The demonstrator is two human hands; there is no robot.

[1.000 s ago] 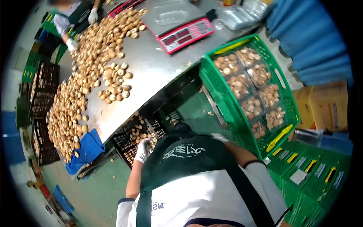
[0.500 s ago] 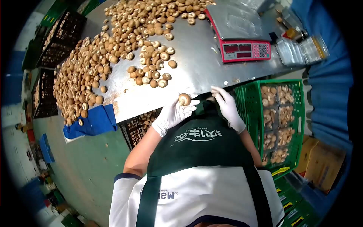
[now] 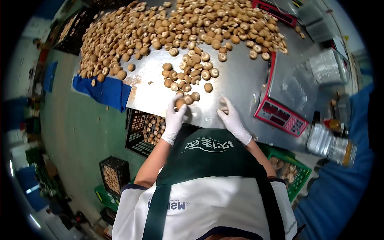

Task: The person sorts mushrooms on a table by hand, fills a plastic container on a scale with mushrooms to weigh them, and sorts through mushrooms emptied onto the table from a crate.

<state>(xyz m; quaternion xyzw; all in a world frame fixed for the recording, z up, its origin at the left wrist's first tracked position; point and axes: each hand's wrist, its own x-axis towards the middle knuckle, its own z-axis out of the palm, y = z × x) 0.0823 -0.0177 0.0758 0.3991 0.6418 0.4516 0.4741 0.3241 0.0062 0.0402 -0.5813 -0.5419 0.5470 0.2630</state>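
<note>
My left hand (image 3: pixel 175 120), in a white glove, has its thumb and fingers around a brown shiitake mushroom (image 3: pixel 180 103) at the table's near edge. Just beyond it lies a small cluster of shiitake mushrooms (image 3: pixel 187 76), some cap up, some showing pale gills and stems. My right hand (image 3: pixel 233 121), also gloved, is over the near edge of the metal table (image 3: pixel 236 82). Its fingers are partly bent and apart, with nothing seen between them.
A large heap of mushrooms (image 3: pixel 192 24) covers the far side. To the right stands a red scale (image 3: pixel 276 114), with clear plastic boxes (image 3: pixel 320 138) beside it. A blue cloth (image 3: pixel 106 94) hangs at the left edge. Below are a black crate (image 3: pixel 136 130) and a green crate (image 3: pixel 302 176).
The view has turned, so the table and scale appear shifted. My left hand, palm up with a mushroom before, is now turned over at the cluster. My right hand has moved over the table edge.
</note>
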